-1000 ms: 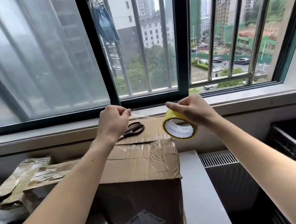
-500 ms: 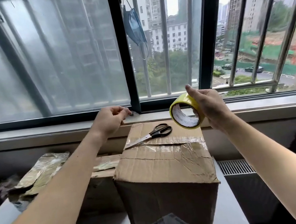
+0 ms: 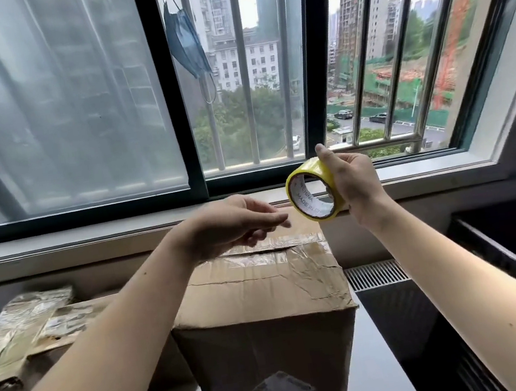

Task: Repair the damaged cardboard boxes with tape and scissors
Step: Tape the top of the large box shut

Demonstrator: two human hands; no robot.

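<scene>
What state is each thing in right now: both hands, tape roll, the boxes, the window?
Right hand: grips the tape roll, raised above the box.
Tape roll: yellow, held on edge, core facing the camera.
Left hand: fingers relaxed, holding nothing, over the box top.
Upright box: closed, top creased, clear tape across the flap seam.
Flattened box: crumpled, lying left of it.
Face mask: hanging at the window frame.

The cardboard box (image 3: 263, 296) was matt brown, creased and cracked, with glossy clear tape wrinkled across its top. Above it, the tape roll (image 3: 313, 189) shone glossy yellow around a white paper core. Left of the box, flattened cardboard (image 3: 21, 328) carried crinkled shiny film.
</scene>
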